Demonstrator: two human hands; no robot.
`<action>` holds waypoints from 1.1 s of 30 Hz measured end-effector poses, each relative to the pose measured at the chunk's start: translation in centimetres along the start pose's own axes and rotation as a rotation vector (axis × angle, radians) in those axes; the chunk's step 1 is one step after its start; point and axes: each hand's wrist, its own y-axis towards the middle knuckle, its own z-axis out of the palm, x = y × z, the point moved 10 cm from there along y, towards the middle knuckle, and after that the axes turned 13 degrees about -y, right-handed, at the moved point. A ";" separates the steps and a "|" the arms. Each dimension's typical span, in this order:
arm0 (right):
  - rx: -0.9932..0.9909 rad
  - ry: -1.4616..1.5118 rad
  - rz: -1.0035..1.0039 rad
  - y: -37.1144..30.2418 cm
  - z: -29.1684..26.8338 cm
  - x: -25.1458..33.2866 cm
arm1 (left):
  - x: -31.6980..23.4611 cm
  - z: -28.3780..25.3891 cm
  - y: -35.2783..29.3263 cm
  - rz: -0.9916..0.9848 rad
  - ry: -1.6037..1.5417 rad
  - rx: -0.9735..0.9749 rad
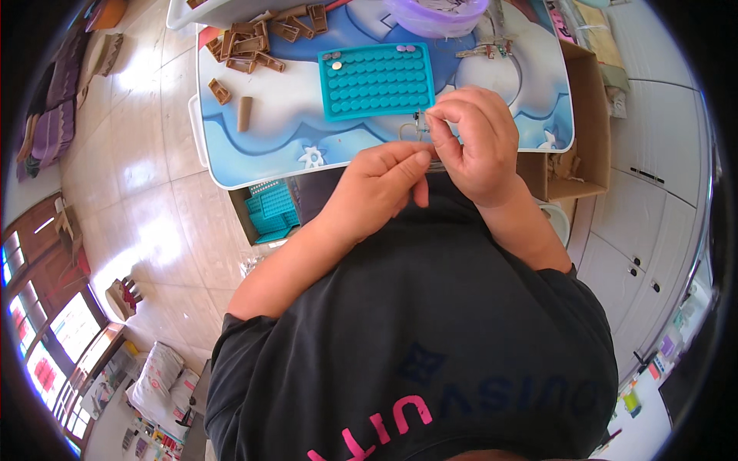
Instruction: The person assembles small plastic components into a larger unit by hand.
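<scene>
My left hand (381, 183) is closed in a pinch, thumb pressed against the index finger, at the near edge of the table. Close beside it, my right hand (480, 142) pinches thumb and index finger together a little higher. Between the two hands runs a thin looped wire (407, 131) with a tiny dark and silver piece (418, 118) on it; its exact kind is too small to tell. Just beyond lies a teal tray (377, 114) with rows of round hollows. A few small round pieces (337, 66) sit in its far corners.
Brown plastic pieces (247, 44) are heaped at the table's far left, with a brown cylinder (244, 114) nearer me. A purple round tub (438, 23) and thin wires with small parts (492, 50) lie far right. Below the left edge, a box holds teal trays (270, 207); a cardboard box (588, 115) stands right.
</scene>
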 end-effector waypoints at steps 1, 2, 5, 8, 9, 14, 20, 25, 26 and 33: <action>0.010 0.014 0.007 -0.1 0.1 0.0 | 0.7 0.7 -0.1 -0.084 -0.023 0.066; 0.020 0.029 0.014 -0.2 0.2 0.1 | 1.4 1.4 -0.4 -0.167 -0.047 0.133; 0.045 0.056 0.099 -0.5 0.5 -1.2 | 0.3 0.8 -1.4 -0.168 -0.024 0.127; 0.067 0.126 0.161 -0.6 0.2 -2.1 | -2.3 -3.1 -1.5 0.004 -0.237 -0.025; 0.108 0.180 0.171 -0.7 0.5 -2.0 | -3.0 -4.0 -1.5 0.083 -0.429 0.007; 0.210 0.343 0.127 0.1 2.2 0.5 | -2.4 -4.6 0.5 0.129 -0.862 -0.061; 0.147 0.302 0.113 0.8 2.8 1.2 | 0.1 -2.5 1.6 0.048 -0.911 0.106; 0.136 0.232 0.094 0.7 3.2 1.2 | 0.3 -2.0 1.4 0.019 -0.925 0.098; 0.146 0.193 0.062 0.7 3.3 1.4 | 0.3 -2.0 1.4 0.018 -0.925 0.097; 0.198 0.039 -0.045 0.8 3.5 2.0 | -0.7 -2.2 1.2 0.098 -0.747 0.061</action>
